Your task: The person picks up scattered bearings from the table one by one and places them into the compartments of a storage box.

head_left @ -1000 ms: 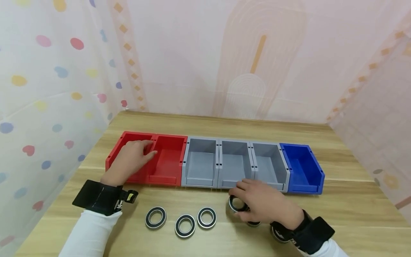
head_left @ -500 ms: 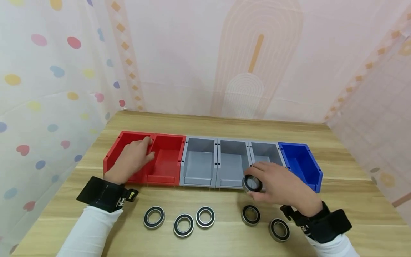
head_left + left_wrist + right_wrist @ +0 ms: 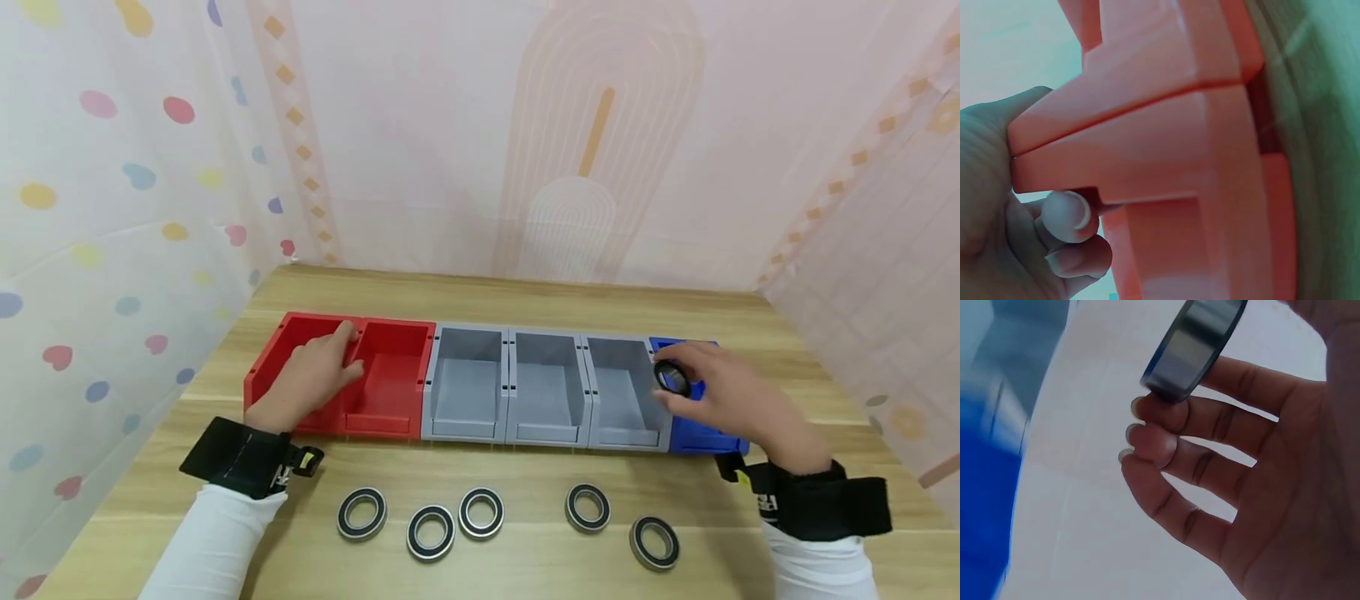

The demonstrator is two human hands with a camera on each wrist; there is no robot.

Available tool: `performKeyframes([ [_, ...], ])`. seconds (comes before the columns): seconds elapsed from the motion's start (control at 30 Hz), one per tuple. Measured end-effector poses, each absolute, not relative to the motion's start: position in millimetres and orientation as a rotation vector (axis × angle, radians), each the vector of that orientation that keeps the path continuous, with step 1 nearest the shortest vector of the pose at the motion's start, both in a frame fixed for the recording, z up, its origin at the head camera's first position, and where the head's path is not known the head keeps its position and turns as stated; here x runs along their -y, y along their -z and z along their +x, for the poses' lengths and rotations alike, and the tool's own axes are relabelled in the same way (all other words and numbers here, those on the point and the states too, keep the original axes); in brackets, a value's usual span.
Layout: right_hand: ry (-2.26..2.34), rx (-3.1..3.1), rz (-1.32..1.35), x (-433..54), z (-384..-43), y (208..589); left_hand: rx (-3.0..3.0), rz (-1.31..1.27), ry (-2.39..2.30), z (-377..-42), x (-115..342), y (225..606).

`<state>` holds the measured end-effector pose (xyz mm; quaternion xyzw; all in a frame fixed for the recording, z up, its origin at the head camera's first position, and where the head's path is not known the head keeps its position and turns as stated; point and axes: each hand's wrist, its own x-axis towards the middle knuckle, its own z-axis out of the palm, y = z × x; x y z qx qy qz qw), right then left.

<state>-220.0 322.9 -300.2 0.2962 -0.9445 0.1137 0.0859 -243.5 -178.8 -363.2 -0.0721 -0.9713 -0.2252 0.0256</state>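
Observation:
My right hand [image 3: 731, 396] holds a ball bearing [image 3: 1194, 347] above the blue bin [image 3: 705, 437], near its border with the grey bins. The bearing is a dark ring, tilted, pinched between thumb and fingertips; the other fingers are bent and apart in the right wrist view. My left hand [image 3: 311, 375] reaches over the left red bin [image 3: 258, 379] and grips the adjoining walls [image 3: 1129, 134] between it and the right red bin [image 3: 393, 375]. Thumb and fingers lie on opposite sides of those walls.
Several bearings lie flat on the wooden table in front of the bins, from a leftmost bearing [image 3: 344, 514] to a rightmost bearing [image 3: 638, 546]. Three grey bins, including the middle grey bin [image 3: 550, 383], stand between red and blue. A patterned curtain [image 3: 420, 167] hangs behind.
My right hand has lifted a bearing off the table and carried it up and right, past the grey bins to over the blue bin. My left hand has stayed at the red bins.

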Motion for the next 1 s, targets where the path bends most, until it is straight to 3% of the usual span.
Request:
performKeyframes([
  [0.37,-0.377,2.862,0.663,-370.3,-233.4,301.9,3.019,-0.208,0.69,-243.9,180.3,364.4],
  [1.0,-0.309,3.022,0.605,-375.7,-256.1,325.9,2.974,-0.247,0.666,-243.9,183.0,367.5],
])
